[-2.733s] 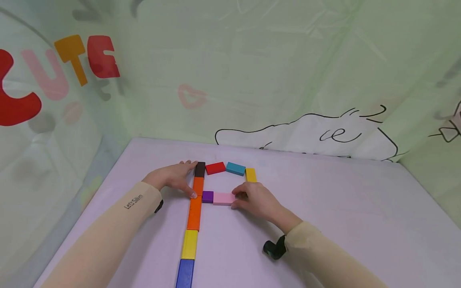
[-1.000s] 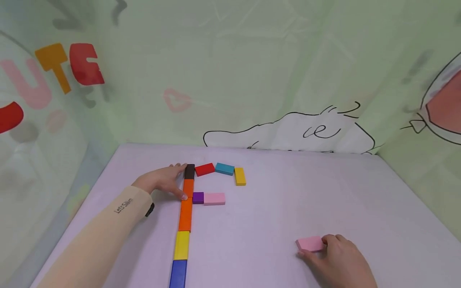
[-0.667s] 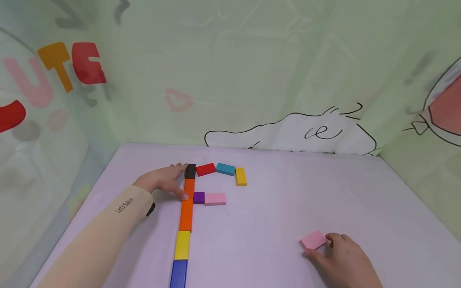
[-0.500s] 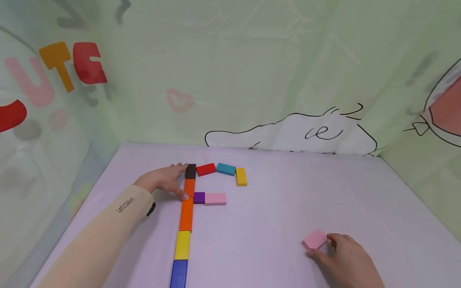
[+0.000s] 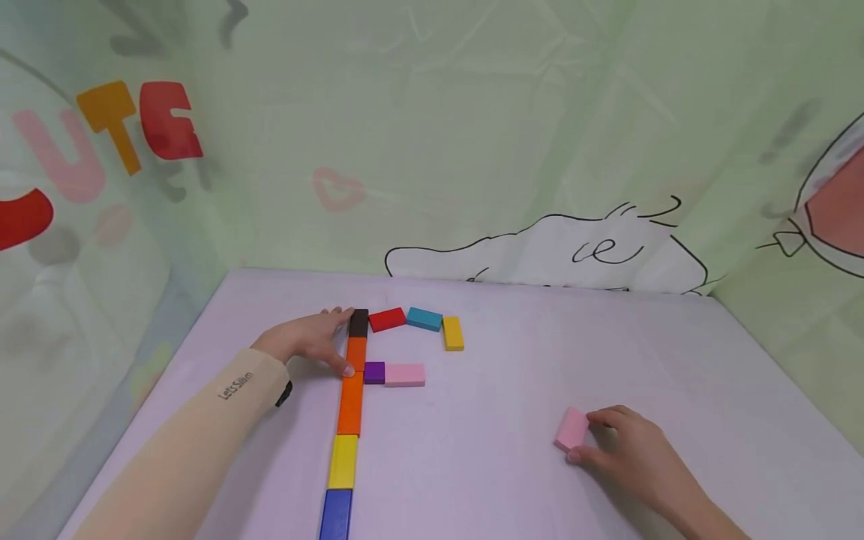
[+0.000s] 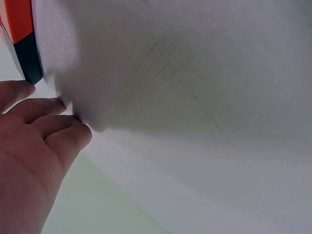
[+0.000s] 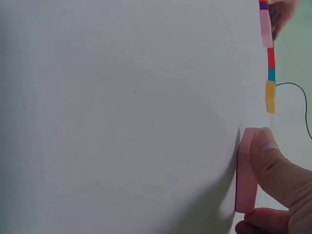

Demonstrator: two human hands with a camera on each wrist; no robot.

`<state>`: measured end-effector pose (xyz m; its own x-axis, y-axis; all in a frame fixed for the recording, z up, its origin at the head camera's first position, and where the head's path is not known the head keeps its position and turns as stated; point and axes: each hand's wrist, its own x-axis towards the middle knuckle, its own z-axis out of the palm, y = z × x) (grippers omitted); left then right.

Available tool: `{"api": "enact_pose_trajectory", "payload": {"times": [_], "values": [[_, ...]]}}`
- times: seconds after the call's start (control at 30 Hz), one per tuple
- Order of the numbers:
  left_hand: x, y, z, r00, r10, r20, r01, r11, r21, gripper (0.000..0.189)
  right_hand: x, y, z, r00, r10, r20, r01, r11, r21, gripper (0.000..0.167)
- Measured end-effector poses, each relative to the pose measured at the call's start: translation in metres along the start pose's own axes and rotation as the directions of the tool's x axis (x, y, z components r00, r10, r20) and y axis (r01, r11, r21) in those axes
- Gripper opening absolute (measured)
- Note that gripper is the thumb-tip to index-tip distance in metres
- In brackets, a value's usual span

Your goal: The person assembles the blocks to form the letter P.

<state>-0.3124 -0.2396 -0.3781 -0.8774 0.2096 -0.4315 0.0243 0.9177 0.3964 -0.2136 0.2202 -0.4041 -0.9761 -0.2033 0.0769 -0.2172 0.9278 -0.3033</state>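
In the head view, my right hand (image 5: 637,454) pinches a pink block (image 5: 572,429) between thumb and fingertips, on the right of the table and turned nearly lengthwise. The right wrist view shows my thumb on that pink block (image 7: 246,170). My left hand (image 5: 307,339) rests beside a column of blocks, its fingertips at the black block (image 5: 359,323) and its thumb on the upper orange block (image 5: 356,354). Below come another orange block (image 5: 351,403), a yellow block (image 5: 343,461) and a blue block (image 5: 336,515). A purple block (image 5: 374,373) and a second pink block (image 5: 405,375) branch rightward.
From the column's top, a red block (image 5: 388,319), a teal block (image 5: 424,319) and a yellow block (image 5: 453,334) curve right and downward. A pale lilac cloth covers the table (image 5: 486,465). Green printed curtains (image 5: 472,135) stand behind and at both sides.
My right hand let go of the pink block beside the purple one and went right to another pink block. Since half a second ago, that block has turned and shifted up and left. My left hand stays put.
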Motion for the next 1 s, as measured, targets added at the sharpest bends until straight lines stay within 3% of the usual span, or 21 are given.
{"api": "enact_pose_trajectory", "payload": {"times": [0.17,0.53,1.0], "values": [[0.0,0.0,-0.001,1.0,0.005,0.002,-0.005,1.0,0.005,0.107,0.015,-0.017,0.001,1.0,-0.02,0.022,0.02,1.0,0.007,0.066],[0.001,-0.003,0.0,1.0,0.003,0.004,-0.003,1.0,0.01,0.108,0.055,-0.071,0.018,0.994,0.028,0.102,-0.028,1.0,0.003,0.063],[0.0,-0.003,-0.001,1.0,0.008,0.002,-0.008,1.0,0.006,0.108,0.088,-0.128,0.044,0.993,0.068,0.094,-0.07,0.997,0.027,0.06]]}}
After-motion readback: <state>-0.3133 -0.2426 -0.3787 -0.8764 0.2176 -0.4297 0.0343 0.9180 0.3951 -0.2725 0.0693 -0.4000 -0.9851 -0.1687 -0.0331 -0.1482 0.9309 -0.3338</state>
